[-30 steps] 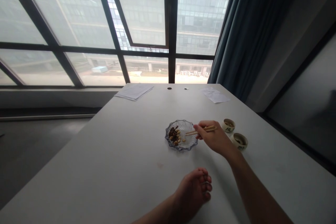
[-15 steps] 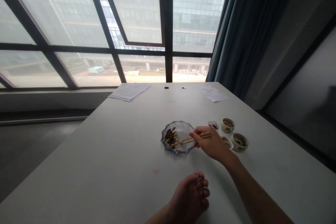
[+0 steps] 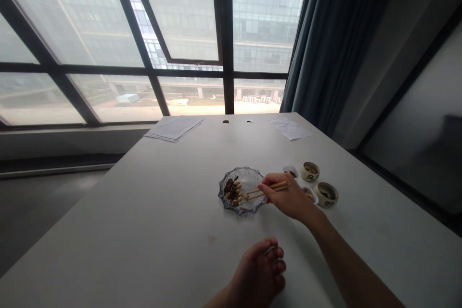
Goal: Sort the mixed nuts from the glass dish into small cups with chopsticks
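Observation:
My right hand (image 3: 290,197) is closed around a pair of wooden chopsticks (image 3: 279,186). Their tips reach into a scalloped clear glass dish (image 3: 249,174) and meet at a small pale nut-like piece (image 3: 247,197); whether they pinch it I cannot tell. A heap of dark elongated pieces (image 3: 229,186) and pale, rounded ones (image 3: 238,197) covers the dish's left side. My left hand (image 3: 258,272) rests on the table in front of the dish, its fingers curled in with nothing visible in them.
Right of the dish, partly behind my right hand, are two small white dishes (image 3: 296,173) and two cream round bowls (image 3: 327,198) with dark markings and pieces inside. Papers (image 3: 175,129) lie at the white table's far left, more sheets (image 3: 292,130) at far right. Windows and a curtain (image 3: 325,48) stand beyond.
The view has shifted slightly, so everything sits a little further left. My right hand still holds the chopsticks with the tips in the dish, and my left hand stays in place.

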Available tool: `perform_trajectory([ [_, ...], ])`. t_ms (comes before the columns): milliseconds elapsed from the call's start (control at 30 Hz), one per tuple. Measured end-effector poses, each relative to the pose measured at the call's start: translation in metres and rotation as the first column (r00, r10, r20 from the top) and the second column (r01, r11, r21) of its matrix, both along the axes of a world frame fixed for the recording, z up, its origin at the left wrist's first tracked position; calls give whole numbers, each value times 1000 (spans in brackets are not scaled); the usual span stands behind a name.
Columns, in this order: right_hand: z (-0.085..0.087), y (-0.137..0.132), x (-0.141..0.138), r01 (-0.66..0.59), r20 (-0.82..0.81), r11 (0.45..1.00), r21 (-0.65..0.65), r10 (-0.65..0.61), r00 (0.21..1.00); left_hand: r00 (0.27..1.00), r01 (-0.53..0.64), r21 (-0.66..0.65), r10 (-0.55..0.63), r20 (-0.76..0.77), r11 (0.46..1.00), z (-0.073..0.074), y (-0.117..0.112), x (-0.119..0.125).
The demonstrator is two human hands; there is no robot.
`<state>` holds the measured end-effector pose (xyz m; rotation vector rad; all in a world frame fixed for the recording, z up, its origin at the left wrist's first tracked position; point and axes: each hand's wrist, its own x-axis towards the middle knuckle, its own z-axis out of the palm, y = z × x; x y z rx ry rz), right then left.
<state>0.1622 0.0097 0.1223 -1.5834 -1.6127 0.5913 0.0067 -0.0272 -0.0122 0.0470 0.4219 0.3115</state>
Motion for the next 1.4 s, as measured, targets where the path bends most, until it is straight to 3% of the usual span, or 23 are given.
perform_trajectory([
  [400, 0, -1, -3, 18, -96, 999, -38, -21, 995, 1000, -17, 9, 17, -1, 1000, 3, -2, -1],
  [900, -6, 0, -3, 21, -114, 1000, 22, -19, 993, 1000, -22, 14, 23, -15, 1000, 2, -3, 0],
  [1033, 6, -5, -1, 44, -94, 998, 53, -39, 995, 1000, -26, 14, 26, -16, 1000, 1, -3, -1],
  [1133, 24, -15, 18, 130, -88, 986, 107, -121, 989, 999, -34, 15, 35, -20, 999, 1, -3, -1],
  [1233, 40, -28, 56, 351, -114, 906, 235, -333, 936, 999, -38, 20, 39, -26, 999, 2, -3, -2],
  [1333, 42, -34, 104, 599, -151, 714, 362, -589, 794, 999, -34, 22, 35, -31, 999, 3, -3, -2],
  [1400, 34, -33, 131, 676, -142, 639, 368, -680, 720, 999, -34, 22, 34, -32, 999, 3, -3, -2],
])
